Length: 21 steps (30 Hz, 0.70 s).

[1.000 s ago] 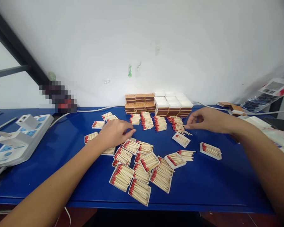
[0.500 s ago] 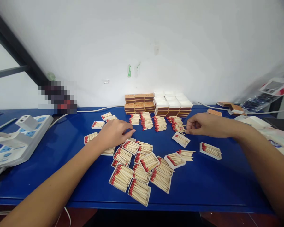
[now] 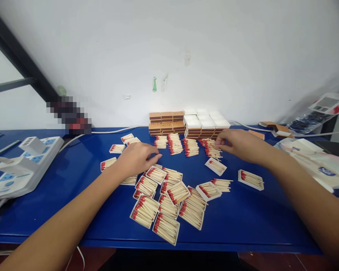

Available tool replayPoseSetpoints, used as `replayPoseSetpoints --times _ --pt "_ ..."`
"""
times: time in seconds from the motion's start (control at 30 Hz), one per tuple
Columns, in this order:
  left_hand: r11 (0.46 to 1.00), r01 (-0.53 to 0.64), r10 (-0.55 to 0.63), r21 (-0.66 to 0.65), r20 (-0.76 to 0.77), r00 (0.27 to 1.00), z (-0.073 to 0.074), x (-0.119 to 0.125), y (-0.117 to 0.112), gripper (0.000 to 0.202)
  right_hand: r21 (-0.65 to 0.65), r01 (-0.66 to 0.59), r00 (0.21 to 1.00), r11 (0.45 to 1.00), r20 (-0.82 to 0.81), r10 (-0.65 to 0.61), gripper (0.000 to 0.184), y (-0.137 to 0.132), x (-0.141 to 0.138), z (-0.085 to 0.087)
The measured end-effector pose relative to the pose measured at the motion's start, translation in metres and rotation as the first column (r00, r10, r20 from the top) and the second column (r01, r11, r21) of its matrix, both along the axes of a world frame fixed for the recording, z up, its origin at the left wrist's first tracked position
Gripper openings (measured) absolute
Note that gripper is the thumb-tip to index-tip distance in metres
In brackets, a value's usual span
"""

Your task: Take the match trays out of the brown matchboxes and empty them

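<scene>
My left hand [image 3: 135, 159] rests curled on the blue table [image 3: 59, 195], fingertips down beside a filled matchbox tray [image 3: 156, 174]; I cannot see anything in it. My right hand [image 3: 238, 144] reaches over the rightmost pile of loose red-tipped matches [image 3: 211, 148], thumb and fingers pinching at it. More match piles [image 3: 175, 144] lie in a row in front of the stacked boxes. Several white trays full of matches [image 3: 166, 205] lie clustered near the front edge. One tray [image 3: 215, 166] sits just below my right hand.
Stacks of brown matchbox sleeves [image 3: 166, 122] and white trays [image 3: 207, 123] stand against the wall. A white power strip [image 3: 22, 165] lies at the left. Plastic bags and packets [image 3: 316, 158] lie at the right, with a few brown sleeves [image 3: 279, 130].
My right hand has moved left and slightly away from me, onto the rightmost match pile, and its fingers have closed into a pinch. My left hand has stayed put.
</scene>
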State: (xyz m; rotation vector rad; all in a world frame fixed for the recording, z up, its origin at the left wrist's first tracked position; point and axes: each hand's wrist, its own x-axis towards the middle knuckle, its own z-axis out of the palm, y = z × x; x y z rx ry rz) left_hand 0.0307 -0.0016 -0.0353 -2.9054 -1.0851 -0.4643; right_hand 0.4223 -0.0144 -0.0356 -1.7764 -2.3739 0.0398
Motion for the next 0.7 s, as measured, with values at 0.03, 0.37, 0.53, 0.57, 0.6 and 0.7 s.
replayPoseSetpoints --times 0.03,0.37,0.53,0.57,0.6,0.7 --pt "1.000 -0.001 0.001 0.000 -0.004 1.000 0.000 0.000 0.000 0.037 0.018 -0.002 1.000 1.000 -0.010 0.002 0.018 -0.001 0.001 0.001" --pt "0.999 0.016 -0.016 0.028 0.005 1.000 -0.001 -0.001 0.001 0.038 -0.092 0.031 0.995 0.995 -0.093 -0.039 0.034 -0.009 -0.005 0.018" --pt "1.000 0.015 -0.015 0.023 0.008 1.000 0.000 0.000 0.000 0.036 -0.367 -0.004 0.995 0.930 -0.098 -0.034 0.038 -0.021 -0.010 0.027" --pt "1.000 0.011 -0.011 0.018 0.008 1.000 0.000 0.000 0.000 0.036 -0.392 -0.008 0.994 0.920 -0.103 -0.035 0.035 -0.023 -0.013 0.028" --pt "1.000 0.008 -0.008 0.012 0.006 1.000 0.001 0.000 0.000 0.036 -0.410 -0.008 0.994 0.912 -0.105 -0.038 0.032 -0.024 -0.015 0.029" --pt "1.000 0.009 -0.009 -0.001 0.006 1.000 0.001 0.000 0.000 0.037 -0.446 -0.010 0.993 0.895 -0.108 -0.043 0.024 -0.026 -0.021 0.029"
